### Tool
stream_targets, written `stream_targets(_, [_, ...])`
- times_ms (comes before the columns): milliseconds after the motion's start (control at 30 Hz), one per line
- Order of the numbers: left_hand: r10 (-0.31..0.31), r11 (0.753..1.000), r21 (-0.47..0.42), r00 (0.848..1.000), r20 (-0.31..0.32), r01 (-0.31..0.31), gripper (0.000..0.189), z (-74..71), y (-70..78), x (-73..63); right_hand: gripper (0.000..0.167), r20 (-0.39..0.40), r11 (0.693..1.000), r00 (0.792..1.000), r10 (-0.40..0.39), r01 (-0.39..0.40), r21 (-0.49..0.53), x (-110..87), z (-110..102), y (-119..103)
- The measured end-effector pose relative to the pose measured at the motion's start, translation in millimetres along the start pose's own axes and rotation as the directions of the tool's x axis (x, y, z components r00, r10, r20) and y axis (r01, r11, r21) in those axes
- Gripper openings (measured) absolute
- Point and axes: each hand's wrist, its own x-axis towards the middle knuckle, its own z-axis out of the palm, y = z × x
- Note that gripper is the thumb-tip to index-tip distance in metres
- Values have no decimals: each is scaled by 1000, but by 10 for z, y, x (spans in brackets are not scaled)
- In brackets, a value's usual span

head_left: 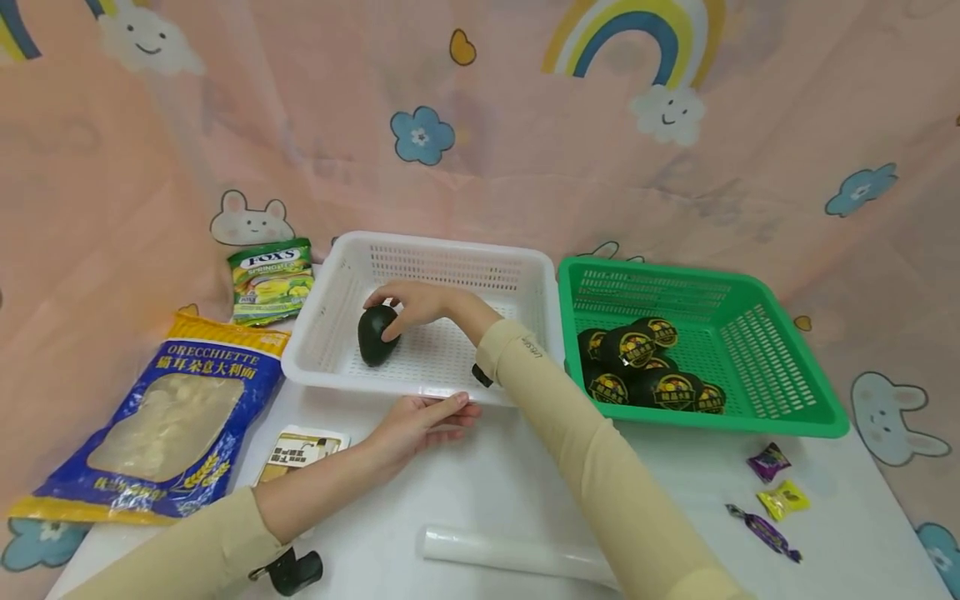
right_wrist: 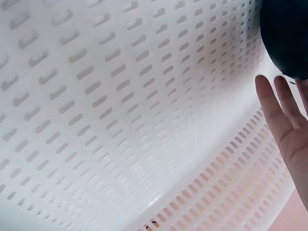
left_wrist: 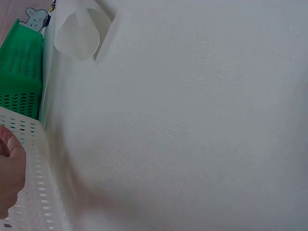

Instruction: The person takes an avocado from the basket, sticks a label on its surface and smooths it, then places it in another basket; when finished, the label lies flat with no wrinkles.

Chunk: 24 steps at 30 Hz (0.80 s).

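Note:
In the head view, a dark green avocado [head_left: 377,335] is at the left side of the white basket [head_left: 309,346]. My right hand [head_left: 420,302] holds it, thumb on the near side and fingers over the top. The right wrist view shows the avocado [right_wrist: 288,36] at the upper right, above the spread fingers of my right hand [right_wrist: 291,130]. My left hand [head_left: 412,429] is at the basket's front rim, thumb along the top and fingers just below it. More dark avocados with gold-printed labels [head_left: 637,350] lie piled in the green basket [head_left: 780,358].
Left of the white basket are a green candy bag [head_left: 272,283], a blue pasta bag [head_left: 165,408] and a small card [head_left: 307,446]. A white roll [head_left: 510,554] lies in front. Wrapped candies [head_left: 782,500] lie at the right. A patterned curtain [head_left: 480,125] hangs behind.

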Motion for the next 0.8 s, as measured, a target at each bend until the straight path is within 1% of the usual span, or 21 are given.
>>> stream_targets(67, [2,1000,6,1000,-1,-2,36,-1,-2,5,56,35,998,999,17,-20,62,-9,16,-11])
stream_targets(100, [5,1000,8,1000,-2,-5,35,-2,-4,7,56,57,994,998,37,-42,98,-16,24,-17])
stream_targets(133, [8,1000,9,1000,-2,-8,35,-2,-4,10,57,82,988,994,65,-76,131,-26,32,-26])
stream_targets(200, [10,1000,13,1000,0,-10,35,-4,-4,11,62,143,971,981,129,-155,184,-47,54,-44])
stream_targets(267, [12,1000,20,1000,3,-12,35,-6,-3,11,65,188,956,965,182,-218,198,-72,78,-65])
stream_targets(300, [14,1000,23,1000,5,-14,35,-9,-3,11,66,200,952,960,196,-235,196,-84,88,-77])
stream_targets(367, [16,999,31,1000,10,-16,36,-2,0,11,65,204,946,956,210,-251,204,-132,92,-100])
stream_targets(433, [18,999,35,1000,14,-19,38,1,1,14,62,172,950,965,197,-231,211,-200,64,-126])
stream_targets(533, [16,999,31,1000,13,-17,41,2,2,23,61,102,958,983,152,-172,229,-358,-58,-168])
stream_targets(633, [12,999,32,1000,1,-12,40,0,1,27,62,8,979,995,97,-97,181,-583,-241,-227])
stream_targets(700, [7,999,37,1000,-13,-6,37,-1,-2,26,63,-45,983,996,78,-70,168,-767,-355,-266])
stream_targets(767, [6,999,40,1000,-23,-5,35,0,-4,22,65,-100,987,992,82,-67,145,-975,-444,-318])
stream_targets(800, [7,999,40,1000,-27,-6,34,-1,-5,20,66,-121,986,989,80,-61,154,-1087,-477,-342])
